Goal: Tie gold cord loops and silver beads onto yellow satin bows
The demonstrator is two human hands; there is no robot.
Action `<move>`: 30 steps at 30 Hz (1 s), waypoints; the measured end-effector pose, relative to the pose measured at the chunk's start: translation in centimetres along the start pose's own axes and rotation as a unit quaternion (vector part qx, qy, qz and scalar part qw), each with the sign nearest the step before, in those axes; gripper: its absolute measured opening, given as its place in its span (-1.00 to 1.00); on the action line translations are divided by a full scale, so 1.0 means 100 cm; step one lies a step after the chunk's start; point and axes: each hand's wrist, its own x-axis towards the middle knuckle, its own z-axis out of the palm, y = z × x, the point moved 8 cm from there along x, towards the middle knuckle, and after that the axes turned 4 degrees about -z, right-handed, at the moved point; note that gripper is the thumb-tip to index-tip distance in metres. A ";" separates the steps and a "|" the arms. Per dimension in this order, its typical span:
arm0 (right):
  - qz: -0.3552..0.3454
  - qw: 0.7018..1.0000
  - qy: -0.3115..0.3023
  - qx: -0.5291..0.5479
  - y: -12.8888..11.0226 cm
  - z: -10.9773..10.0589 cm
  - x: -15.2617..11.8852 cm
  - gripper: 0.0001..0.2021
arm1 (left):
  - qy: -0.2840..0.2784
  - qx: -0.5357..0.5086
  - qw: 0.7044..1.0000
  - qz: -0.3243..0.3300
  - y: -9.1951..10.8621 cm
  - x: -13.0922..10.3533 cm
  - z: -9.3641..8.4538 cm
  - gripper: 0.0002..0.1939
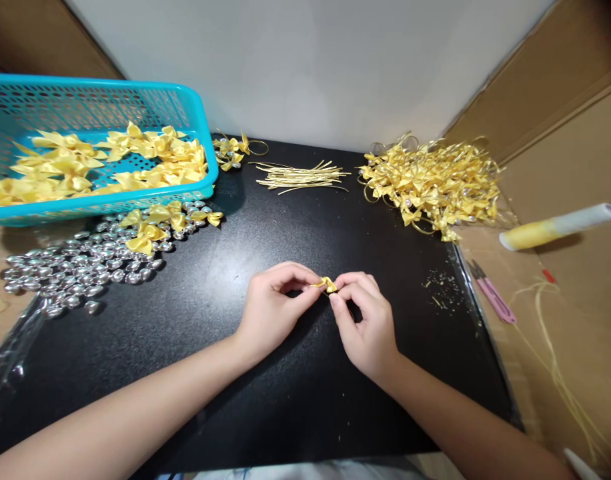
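Just above the middle of the black board, a small yellow ribbon bow [327, 285] is held between my two hands. My left hand [278, 303] pinches its left side between thumb and fingertips. At its right side, my right hand [368, 320] has thumb and fingers pressed together on a thin gold wire [326, 294] by the bow; most of that wire is hidden by the fingers. A row of cut gold wires [303, 177] lies beyond my hands. Silver beads [85, 263] spread over the left side, with several loose yellow bows [148, 233] on them.
A turquoise basket [208, 147] of yellow bows stands at the back left. Finished bows with wire [430, 183] are heaped at the back right, a small group [230, 152] near the basket. Pink-handled snips [495, 300] and a yellow-white roll [560, 227] lie to the right.
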 end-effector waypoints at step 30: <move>0.016 1.000 -0.017 0.007 0.006 0.000 -0.001 -0.86 | 0.008 0.101 0.986 0.136 0.025 -0.006 -0.003 -0.88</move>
